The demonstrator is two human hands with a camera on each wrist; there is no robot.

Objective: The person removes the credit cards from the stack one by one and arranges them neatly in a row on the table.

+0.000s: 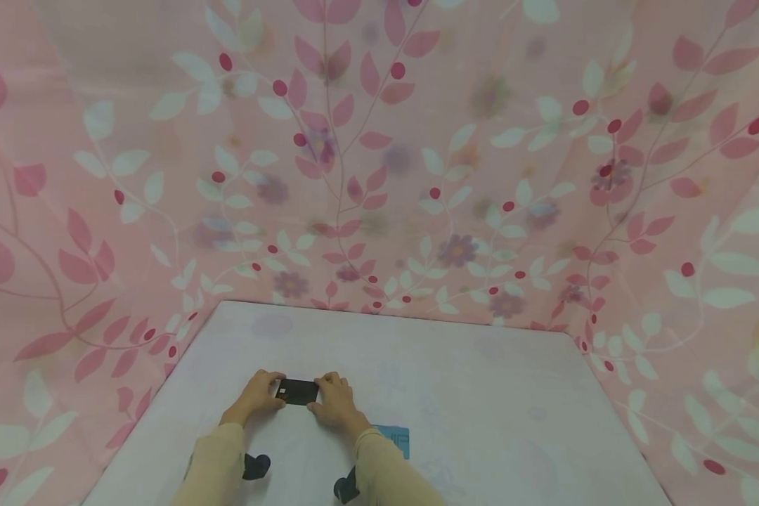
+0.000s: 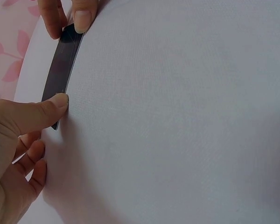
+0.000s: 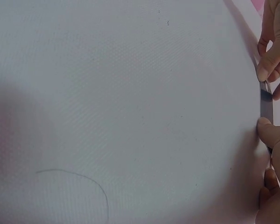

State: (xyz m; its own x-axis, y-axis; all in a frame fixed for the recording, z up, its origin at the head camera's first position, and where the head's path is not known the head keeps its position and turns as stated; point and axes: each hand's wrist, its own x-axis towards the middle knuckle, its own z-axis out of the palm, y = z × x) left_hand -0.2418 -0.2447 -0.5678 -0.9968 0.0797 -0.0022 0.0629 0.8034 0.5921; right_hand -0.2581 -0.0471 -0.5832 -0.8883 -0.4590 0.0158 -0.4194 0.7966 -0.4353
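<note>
A black card [image 1: 299,392] with a small pale square near its left end lies level between both hands, over the white tabletop. My left hand [image 1: 261,395] pinches its left end, and my right hand [image 1: 334,400] grips the right end. In the left wrist view the left thumb presses the near edge of the card [image 2: 60,65], its other fingers hanging below. At the right border of the right wrist view, both hands hold a narrow strip of the card [image 3: 266,106].
A blue card [image 1: 397,440] with lettering lies on the white table [image 1: 481,393], partly hidden by the right sleeve. Dark round devices [image 1: 256,466] sit at both wrists. Pink floral cloth [image 1: 379,176] surrounds the table at the back and sides.
</note>
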